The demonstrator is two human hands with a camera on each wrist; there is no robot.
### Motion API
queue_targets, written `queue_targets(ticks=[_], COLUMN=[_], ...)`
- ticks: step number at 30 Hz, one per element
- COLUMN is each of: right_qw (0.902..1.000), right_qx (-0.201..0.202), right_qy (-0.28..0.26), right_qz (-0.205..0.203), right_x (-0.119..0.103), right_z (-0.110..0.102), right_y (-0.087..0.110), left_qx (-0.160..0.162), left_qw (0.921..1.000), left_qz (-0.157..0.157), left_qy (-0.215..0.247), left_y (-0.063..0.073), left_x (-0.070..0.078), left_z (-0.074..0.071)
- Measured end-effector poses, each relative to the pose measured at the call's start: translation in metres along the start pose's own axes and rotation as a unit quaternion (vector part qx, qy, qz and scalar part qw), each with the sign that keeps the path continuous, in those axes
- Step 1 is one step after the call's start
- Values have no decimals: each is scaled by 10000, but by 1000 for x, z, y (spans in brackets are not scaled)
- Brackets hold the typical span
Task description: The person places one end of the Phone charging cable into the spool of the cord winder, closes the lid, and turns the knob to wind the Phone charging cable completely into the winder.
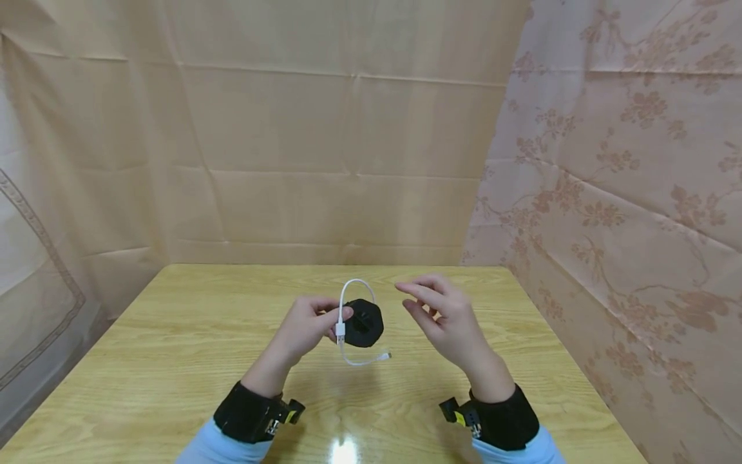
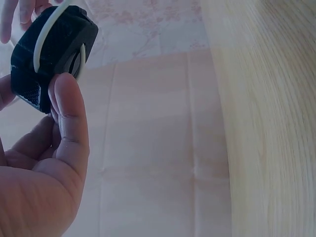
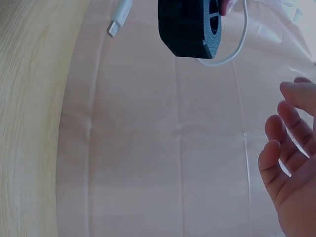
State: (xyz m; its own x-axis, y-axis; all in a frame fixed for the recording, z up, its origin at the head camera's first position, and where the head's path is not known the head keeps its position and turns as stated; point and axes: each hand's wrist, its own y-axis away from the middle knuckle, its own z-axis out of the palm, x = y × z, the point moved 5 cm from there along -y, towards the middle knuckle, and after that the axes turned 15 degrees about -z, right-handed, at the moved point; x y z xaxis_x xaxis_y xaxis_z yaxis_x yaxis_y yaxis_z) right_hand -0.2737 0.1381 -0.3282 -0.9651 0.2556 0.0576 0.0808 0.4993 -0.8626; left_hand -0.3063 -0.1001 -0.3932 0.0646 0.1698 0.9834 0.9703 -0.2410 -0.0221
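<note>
My left hand (image 1: 310, 325) grips a black, many-sided cable winder (image 1: 370, 325) by its left edge, thumb on the near face, above the table. A white USB cable (image 1: 341, 303) comes out of the winder, arching over its top and hanging below it. The large USB plug (image 1: 340, 332) dangles beside the thumb; a smaller plug (image 1: 385, 356) sticks out at the lower right. In the left wrist view, the winder (image 2: 54, 54) shows its thick side between thumb and fingers. My right hand (image 1: 446, 316) is held apart to the right, fingers loosely bent, holding nothing.
The wooden table (image 1: 191, 374) stretches beneath both hands. A beige curtain (image 1: 324, 161) hangs behind it, and a flowered curtain (image 1: 626, 193) runs along the right side. Each wrist carries a black strap (image 1: 246, 412) with a small camera.
</note>
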Motion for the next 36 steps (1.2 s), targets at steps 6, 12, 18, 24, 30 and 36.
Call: queue_targets(ticks=[6,12,18,24,30,36], right_qw=[9973,9893,9790,9731,9689,9698], right_qx=[-476,-1087,-1581,-1830,-2033,-2075], right_qy=[123,328,393,603,703,936], right_qz=[-551,-914,-1229,-1261,-1220,-877], right_x=[-3,-8,-16,-20,-22,-20], right_z=[11,30,48,51,52,53], right_y=[2,7,10,11,13,15], left_qx=[-163,-280,-455,-526,-585,-670], left_qw=[9996,9990,9978,9967,9960,9953], left_qz=[-198,-344,-423,-456,-489,-433], left_qy=[107,42,-223,-409,-465,-554], left_y=[-1,-1,-1,-1,-3,-2], left_x=[-2,-5,-7,-10,-12,-12], left_z=[5,8,12,14,15,16])
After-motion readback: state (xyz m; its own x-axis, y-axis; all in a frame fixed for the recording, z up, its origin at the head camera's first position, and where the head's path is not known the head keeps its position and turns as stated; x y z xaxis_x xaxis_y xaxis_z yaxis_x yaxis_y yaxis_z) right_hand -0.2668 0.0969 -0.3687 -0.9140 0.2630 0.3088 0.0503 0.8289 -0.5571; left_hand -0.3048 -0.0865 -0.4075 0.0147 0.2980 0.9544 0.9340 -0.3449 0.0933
